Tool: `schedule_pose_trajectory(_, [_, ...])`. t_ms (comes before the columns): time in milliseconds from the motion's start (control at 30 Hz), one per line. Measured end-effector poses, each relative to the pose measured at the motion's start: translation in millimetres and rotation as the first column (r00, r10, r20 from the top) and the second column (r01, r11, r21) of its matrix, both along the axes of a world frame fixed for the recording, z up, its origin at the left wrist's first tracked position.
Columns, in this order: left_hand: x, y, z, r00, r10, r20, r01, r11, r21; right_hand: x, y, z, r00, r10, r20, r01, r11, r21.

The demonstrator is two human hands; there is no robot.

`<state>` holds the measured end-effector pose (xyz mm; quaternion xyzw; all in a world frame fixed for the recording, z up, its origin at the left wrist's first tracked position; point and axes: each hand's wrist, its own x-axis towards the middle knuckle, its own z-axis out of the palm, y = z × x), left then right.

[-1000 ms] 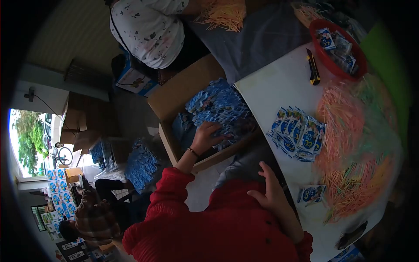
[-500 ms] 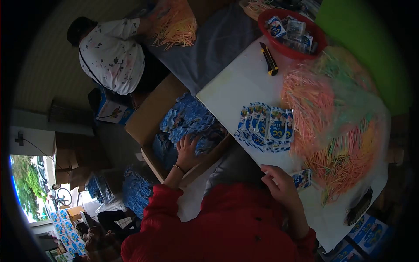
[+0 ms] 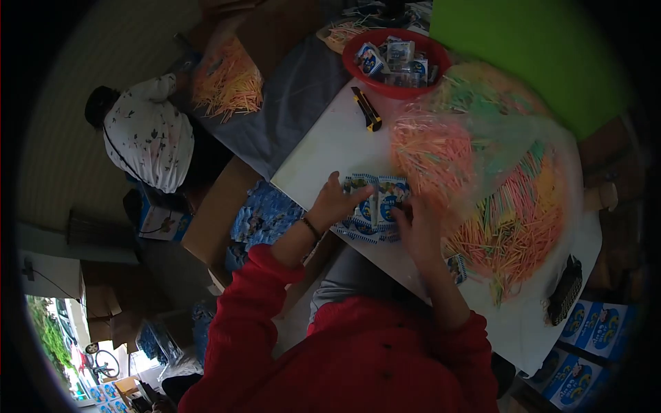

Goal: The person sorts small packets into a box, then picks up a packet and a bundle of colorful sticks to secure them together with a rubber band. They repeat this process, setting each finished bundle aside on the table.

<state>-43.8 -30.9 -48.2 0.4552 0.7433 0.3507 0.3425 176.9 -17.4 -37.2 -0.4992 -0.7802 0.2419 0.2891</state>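
We see one red bowl holding several loose packets, one open carton of blue packets beside the white table, and one clear bag full of coloured sticks. On the table, the overlapping blue-and-white packets lie between our two hands, too hidden to count; one single packet sits near our right forearm. Our left hand is open, fingers spread at the cluster; our right hand bends its fingers at the other edge, gripping or not, we cannot tell. One utility knife lies near the bowl.
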Motion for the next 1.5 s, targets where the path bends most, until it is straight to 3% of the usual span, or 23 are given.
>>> schedule_pose_trajectory(100, [12.1, 6.2, -4.4, 0.977, -0.214, 0.008, 0.213, 0.969, -0.124, -4.2, -13.3, -3.8, 0.993, -0.024, -0.113, 0.011, 0.993, -0.12])
schedule_pose_trajectory(133, [13.0, 4.9, -1.8, 0.976, -0.219, 0.006, 0.219, 0.968, -0.123, -4.8, -16.9, 1.9, 0.965, -0.105, -0.238, 0.037, 0.96, -0.276])
schedule_pose_trajectory(167, [12.0, 0.5, 1.8, 0.935, -0.283, 0.214, 0.31, 0.945, -0.104, -4.6, -19.1, 5.2, 0.914, -0.205, -0.349, 0.04, 0.904, -0.426])
schedule_pose_trajectory(200, [12.2, -4.9, 10.0, 0.848, -0.337, 0.41, 0.397, 0.915, -0.069, -2.1, -20.4, -0.7, 0.91, -0.214, -0.355, 0.048, 0.905, -0.423])
schedule_pose_trajectory(300, [23.9, -34.0, 29.7, 0.788, -0.279, 0.548, 0.317, 0.948, 0.027, 10.4, -20.1, -16.2, 0.887, -0.156, -0.434, -0.055, 0.899, -0.435])
schedule_pose_trajectory(367, [25.0, -47.2, 28.4, 0.709, -0.241, 0.663, 0.235, 0.967, 0.1, 15.6, -19.1, -9.5, 0.978, 0.197, -0.072, -0.206, 0.965, -0.165])
schedule_pose_trajectory(500, [17.8, -58.0, 26.0, 0.612, -0.231, 0.757, 0.211, 0.969, 0.125, 6.6, -19.2, -14.1, 0.945, 0.306, -0.116, -0.306, 0.952, 0.02])
schedule_pose_trajectory(533, [16.1, -59.2, 23.1, 0.59, -0.239, 0.771, 0.204, 0.968, 0.144, 1.9, -21.0, -11.5, 0.9, 0.271, -0.341, -0.354, 0.911, -0.213])
schedule_pose_trajectory(567, [14.6, -58.8, 19.4, 0.593, -0.24, 0.769, 0.199, 0.969, 0.149, -3.0, -21.5, -9.0, 0.828, 0.17, -0.535, -0.432, 0.802, -0.413])
schedule_pose_trajectory(600, [12.8, -57.3, 15.3, 0.605, -0.34, 0.72, 0.148, 0.936, 0.318, -9.1, -20.5, 1.2, 0.826, 0.177, -0.535, -0.436, 0.802, -0.409])
schedule_pose_trajectory(667, [6.0, -51.2, 18.7, 0.626, -0.431, 0.65, 0.1, 0.871, 0.481, -21.9, -17.3, 23.4, 0.743, 0.071, -0.665, -0.403, 0.841, -0.36])
schedule_pose_trajectory(733, [-3.5, -38.4, 33.2, 0.754, -0.529, 0.389, 0.12, 0.694, 0.71, -36.6, -11.8, 17.5, 0.659, 0.108, -0.744, -0.407, 0.883, -0.233])
schedule_pose_trajectory(800, [-9.0, -35.6, 25.3, 0.696, -0.576, 0.429, 0.122, 0.683, 0.72, -44.8, -9.4, 4.6, 0.568, 0.161, -0.807, -0.397, 0.913, -0.098])
schedule_pose_trajectory(867, [-17.9, -33.4, -1.1, 0.816, -0.483, 0.317, 0.242, 0.784, 0.571, -47.8, -3.7, -13.8, 0.7, 0.165, -0.695, -0.276, 0.96, -0.05])
schedule_pose_trajectory(967, [-16.9, -32.1, -5.9, 0.681, -0.449, 0.579, 0.136, 0.854, 0.503, -47.4, 14.2, -35.5, 0.829, 0.294, -0.476, -0.298, 0.952, 0.07])
schedule_pose_trajectory(1033, [-18.4, -34.0, -9.9, 0.585, -0.429, 0.688, 0.121, 0.885, 0.449, -49.6, 15.4, -16.8, 0.863, 0.254, -0.437, -0.299, 0.954, -0.036])
schedule_pose_trajectory(1100, [-22.5, -24.5, -7.4, 0.743, -0.483, 0.463, 0.237, 0.837, 0.493, -53.5, 20.5, -8.6, 0.89, 0.229, -0.393, -0.297, 0.947, -0.12])
schedule_pose_trajectory(1167, [-25.6, -24.3, 3.4, 0.753, -0.52, 0.403, 0.2, 0.764, 0.613, -56.3, 28.2, -13.0, 0.769, 0.367, -0.523, -0.382, 0.92, 0.084])
schedule_pose_trajectory(1233, [-28.7, -26.5, 29.1, 0.785, -0.571, 0.239, 0.215, 0.614, 0.76, -59.8, 28.8, -18.3, 0.717, 0.368, -0.592, -0.374, 0.92, 0.118])
schedule_pose_trajectory(1300, [-30.4, -33.4, 17.7, 0.797, -0.523, 0.302, 0.206, 0.706, 0.677, -56.8, 19.4, -19.9, 0.656, 0.365, -0.66, -0.377, 0.917, 0.133])
schedule_pose_trajectory(1333, [-33.2, -32.3, 11.2, 0.808, -0.485, 0.335, 0.211, 0.769, 0.603, -50.8, 20.3, -11.6, 0.783, 0.39, -0.485, -0.365, 0.919, 0.15])
schedule_pose_trajectory(1367, [-41.0, -32.3, -5.7, 0.855, -0.484, 0.185, 0.331, 0.785, 0.524, -48.9, 22.4, -6.5, 0.874, 0.391, -0.29, -0.352, 0.919, 0.177])
schedule_pose_trajectory(1500, [-37.0, -29.5, -18.2, 0.852, -0.504, 0.142, 0.309, 0.703, 0.64, -54.6, 27.4, -6.0, 0.884, 0.373, -0.284, -0.33, 0.925, 0.188])
